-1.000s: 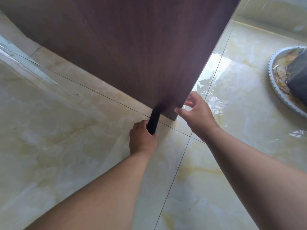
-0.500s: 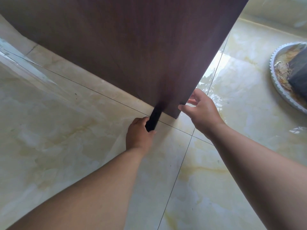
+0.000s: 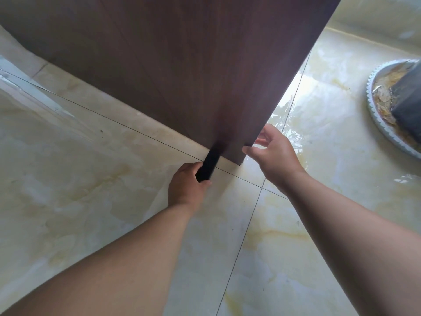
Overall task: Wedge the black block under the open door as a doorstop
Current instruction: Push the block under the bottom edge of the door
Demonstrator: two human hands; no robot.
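Fingers [image 3: 193, 168] of the left hand [image 3: 186, 185] curl around the near end of the black block [image 3: 208, 165], thumb along its right side. Block: matte, straight-edged, a narrow rectangular bar lying on the floor, far end tucked under the bottom edge of the door [image 3: 182, 65] close to its free corner.

Right hand [image 3: 273, 153]: fingers spread loosely, thumb tip touching the door's corner edge, other fingers behind the edge; whether they press the far face cannot be told.

Door: dark brown wood grain, flat, smooth.

Floor [image 3: 68, 179]: glossy cream marble-pattern tiles with yellow veining and thin dark grout lines.

Far right: round white scallop-rimmed tray [image 3: 373, 110] holding brownish debris and a dark grey shape, cut off by the frame.
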